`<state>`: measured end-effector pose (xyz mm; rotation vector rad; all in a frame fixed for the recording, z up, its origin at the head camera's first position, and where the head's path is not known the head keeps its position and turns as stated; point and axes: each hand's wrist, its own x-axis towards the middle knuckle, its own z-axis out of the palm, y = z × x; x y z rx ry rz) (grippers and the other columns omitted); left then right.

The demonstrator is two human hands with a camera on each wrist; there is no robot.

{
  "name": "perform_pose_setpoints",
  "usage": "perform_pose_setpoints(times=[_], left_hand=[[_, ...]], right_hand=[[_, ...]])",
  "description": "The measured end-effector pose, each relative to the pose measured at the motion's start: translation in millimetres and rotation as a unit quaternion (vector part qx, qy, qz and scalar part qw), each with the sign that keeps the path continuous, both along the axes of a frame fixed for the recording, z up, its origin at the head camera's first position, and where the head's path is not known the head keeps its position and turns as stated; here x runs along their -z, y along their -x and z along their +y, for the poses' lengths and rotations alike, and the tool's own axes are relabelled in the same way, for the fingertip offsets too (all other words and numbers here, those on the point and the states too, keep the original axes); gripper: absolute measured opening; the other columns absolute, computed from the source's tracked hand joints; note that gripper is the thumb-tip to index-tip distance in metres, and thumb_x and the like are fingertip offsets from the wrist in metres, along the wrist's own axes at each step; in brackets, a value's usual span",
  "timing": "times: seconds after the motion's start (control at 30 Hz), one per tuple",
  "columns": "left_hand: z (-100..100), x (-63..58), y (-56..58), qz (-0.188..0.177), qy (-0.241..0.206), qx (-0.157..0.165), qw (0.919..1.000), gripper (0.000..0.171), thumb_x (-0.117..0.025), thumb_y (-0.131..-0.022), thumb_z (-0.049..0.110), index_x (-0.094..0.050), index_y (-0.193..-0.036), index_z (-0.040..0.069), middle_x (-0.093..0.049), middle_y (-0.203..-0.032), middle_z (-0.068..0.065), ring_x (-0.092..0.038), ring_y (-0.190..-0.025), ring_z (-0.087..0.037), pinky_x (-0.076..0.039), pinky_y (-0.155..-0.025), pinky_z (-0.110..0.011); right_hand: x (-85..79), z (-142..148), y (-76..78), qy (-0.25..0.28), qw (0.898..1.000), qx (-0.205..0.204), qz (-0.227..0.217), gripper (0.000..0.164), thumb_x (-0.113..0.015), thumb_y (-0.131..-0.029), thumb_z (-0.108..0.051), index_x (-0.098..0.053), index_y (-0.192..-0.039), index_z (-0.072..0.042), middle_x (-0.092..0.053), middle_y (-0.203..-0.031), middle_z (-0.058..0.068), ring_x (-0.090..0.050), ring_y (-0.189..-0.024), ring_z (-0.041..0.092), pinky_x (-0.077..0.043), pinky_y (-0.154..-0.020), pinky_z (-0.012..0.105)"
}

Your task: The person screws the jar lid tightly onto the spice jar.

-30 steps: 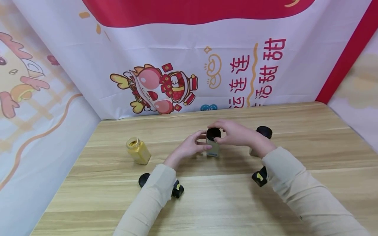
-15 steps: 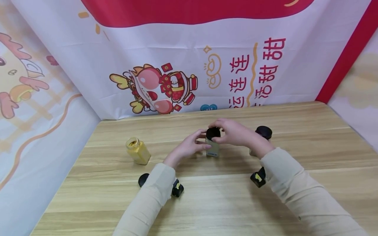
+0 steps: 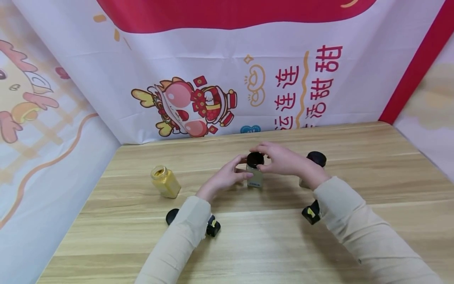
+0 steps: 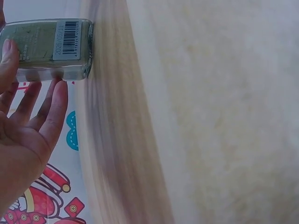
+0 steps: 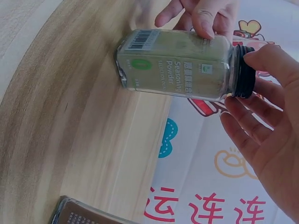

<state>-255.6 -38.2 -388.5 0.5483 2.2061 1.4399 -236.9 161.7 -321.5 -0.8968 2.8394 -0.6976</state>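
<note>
A square glass seasoning jar (image 3: 255, 180) with pale greenish powder and a barcode label stands upright at the table's middle back. My left hand (image 3: 227, 175) holds its body, thumb on the near side and fingers behind, as the left wrist view shows on the jar (image 4: 44, 46). Around its black lid (image 5: 245, 70) curl the thumb and fingers of my right hand (image 3: 280, 159). The lid sits on the jar's neck in the right wrist view; its top looks dark from above.
An open jar of yellow powder (image 3: 166, 183) stands at left. A round black object (image 3: 172, 216) lies partly under the left sleeve. Behind my right wrist is another jar with a black lid (image 3: 317, 158); its brown contents (image 5: 88, 214) show in the right wrist view. A printed cloth (image 3: 213, 47) hangs behind.
Both hands stay at the jar. Only a very slight shift of the lid and the right hand's fingers shows.
</note>
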Motion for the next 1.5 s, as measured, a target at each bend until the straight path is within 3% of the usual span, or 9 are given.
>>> perform_pose_setpoints(times=[0.33, 0.83, 1.07, 1.3, 1.5], left_hand=[[1, -0.4, -0.2, -0.003, -0.004, 0.002, 1.0000, 0.054, -0.060, -0.094, 0.015, -0.039, -0.143, 0.023, -0.045, -0.144, -0.009, -0.056, -0.122, -0.029, -0.053, -0.081, -0.035], [1, -4.9, -1.2, -0.002, 0.009, 0.005, 1.0000, 0.053, -0.057, -0.096, 0.015, -0.036, -0.144, 0.024, -0.042, -0.147, -0.009, -0.053, -0.126, -0.030, -0.053, -0.084, -0.036], [2, -5.0, -0.9, 0.001, 0.011, 0.003, 0.9999, 0.053, -0.057, -0.096, 0.013, -0.036, -0.144, 0.022, -0.043, -0.147, -0.010, -0.054, -0.125, -0.030, -0.053, -0.082, -0.035], [1, -8.0, -1.1, -0.016, 0.015, 0.001, 0.9998, 0.052, -0.058, -0.096, 0.016, -0.037, -0.142, 0.027, -0.042, -0.147, -0.006, -0.053, -0.125, -0.027, -0.052, -0.084, -0.035], [1, -6.3, -1.9, 0.006, 0.035, 0.002, 0.9993, 0.053, -0.060, -0.094, 0.018, -0.038, -0.142, 0.025, -0.043, -0.148, -0.007, -0.053, -0.126, -0.031, -0.053, -0.087, -0.039]], right_hand=[[-0.5, 2, 1.6, 0.010, 1.000, -0.005, -0.009, 0.047, -0.067, -0.087, -0.015, -0.056, -0.130, 0.000, -0.058, -0.123, 0.017, -0.059, -0.110, 0.028, -0.051, -0.094, 0.047], [-8.7, -6, -2.6, -0.028, 0.999, 0.022, 0.000, 0.047, -0.069, -0.087, -0.021, -0.057, -0.126, 0.002, -0.058, -0.123, 0.018, -0.059, -0.111, 0.030, -0.050, -0.097, 0.046], [-7.6, -6, -1.1, -0.018, 1.000, 0.025, -0.004, 0.046, -0.070, -0.087, -0.020, -0.058, -0.124, 0.003, -0.058, -0.120, 0.018, -0.059, -0.108, 0.029, -0.050, -0.096, 0.045], [-8.3, -7, -1.0, -0.012, 1.000, 0.024, 0.003, 0.045, -0.071, -0.086, -0.020, -0.059, -0.122, 0.004, -0.059, -0.118, 0.017, -0.060, -0.106, 0.028, -0.050, -0.095, 0.044], [-1.9, -5, 1.9, 0.006, 1.000, 0.024, -0.016, 0.042, -0.070, -0.086, -0.020, -0.059, -0.120, 0.003, -0.060, -0.117, 0.017, -0.059, -0.104, 0.027, -0.050, -0.093, 0.045]])
